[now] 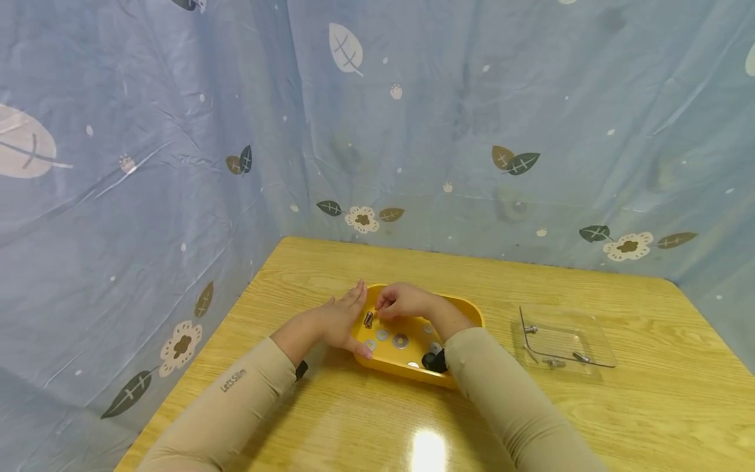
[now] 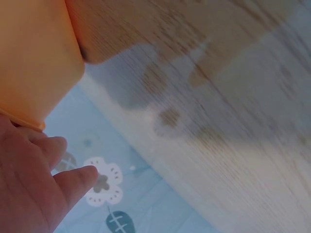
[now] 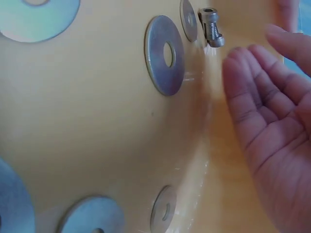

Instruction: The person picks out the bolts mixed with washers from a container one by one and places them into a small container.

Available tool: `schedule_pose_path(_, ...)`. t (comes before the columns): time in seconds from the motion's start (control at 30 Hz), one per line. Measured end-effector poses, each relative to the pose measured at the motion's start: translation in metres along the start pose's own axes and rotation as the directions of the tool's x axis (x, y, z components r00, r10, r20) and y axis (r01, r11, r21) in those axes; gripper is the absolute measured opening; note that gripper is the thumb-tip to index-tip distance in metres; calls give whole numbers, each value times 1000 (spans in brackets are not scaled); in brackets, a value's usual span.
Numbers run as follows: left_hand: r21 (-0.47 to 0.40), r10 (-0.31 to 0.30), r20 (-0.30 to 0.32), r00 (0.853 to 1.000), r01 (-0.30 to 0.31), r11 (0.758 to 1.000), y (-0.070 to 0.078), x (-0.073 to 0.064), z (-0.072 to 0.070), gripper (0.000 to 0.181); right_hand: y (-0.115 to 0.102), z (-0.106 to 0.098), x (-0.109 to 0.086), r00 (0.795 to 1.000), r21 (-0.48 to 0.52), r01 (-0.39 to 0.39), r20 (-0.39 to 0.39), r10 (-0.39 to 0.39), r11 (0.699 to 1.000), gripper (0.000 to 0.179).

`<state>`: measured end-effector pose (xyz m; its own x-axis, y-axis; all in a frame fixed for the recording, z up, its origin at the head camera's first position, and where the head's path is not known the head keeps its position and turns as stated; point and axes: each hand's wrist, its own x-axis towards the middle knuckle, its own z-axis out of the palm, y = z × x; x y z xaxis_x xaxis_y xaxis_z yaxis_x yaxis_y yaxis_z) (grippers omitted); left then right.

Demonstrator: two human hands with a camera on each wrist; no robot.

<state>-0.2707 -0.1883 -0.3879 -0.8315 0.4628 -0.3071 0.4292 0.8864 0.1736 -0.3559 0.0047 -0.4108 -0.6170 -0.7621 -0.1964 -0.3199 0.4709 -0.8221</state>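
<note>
My left hand [image 1: 339, 322] rests spread along the left end of a yellow tray [image 1: 389, 369], thumb by the near rim and fingers by the far one. In the left wrist view, its extended fingers [image 2: 75, 184] lie beside the orange-looking tray wall [image 2: 39, 58]. Reaching into the tray, my right hand [image 1: 406, 301] is close to a few small metal socket-head bolts [image 1: 368, 319]. The right wrist view shows this hand [image 3: 272, 111] with fingers gently bent, thumb apart and nothing between them, beside the bolts [image 3: 211, 29]. Flat washers [image 1: 400, 341] lie on the tray floor.
To the right of the tray, a clear plastic container [image 1: 569, 360] sits on the wooden table [image 1: 354, 419] with several metal bolts [image 1: 580, 357] at it. A blue patterned curtain [image 1: 413, 131] hangs behind and to the left of the table.
</note>
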Motion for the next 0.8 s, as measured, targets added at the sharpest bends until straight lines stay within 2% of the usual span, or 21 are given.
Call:
schedule_pose_path(0.33, 6, 3, -1, 1000, -3, 1000, -3, 1, 2, 132, 7, 8, -1, 998, -44, -27, 58, 29, 999, 19)
schedule_pose_path(0.47, 17, 1, 0, 1000, -1, 1000, -3, 3, 1, 132, 8, 9, -1, 999, -71, -42, 27, 44, 997, 21)
schedule_pose_path(0.8, 5, -3, 5, 1000, 3, 1000, -2, 3, 1, 132, 15, 16, 8, 998, -185, -26, -53, 16, 982, 32)
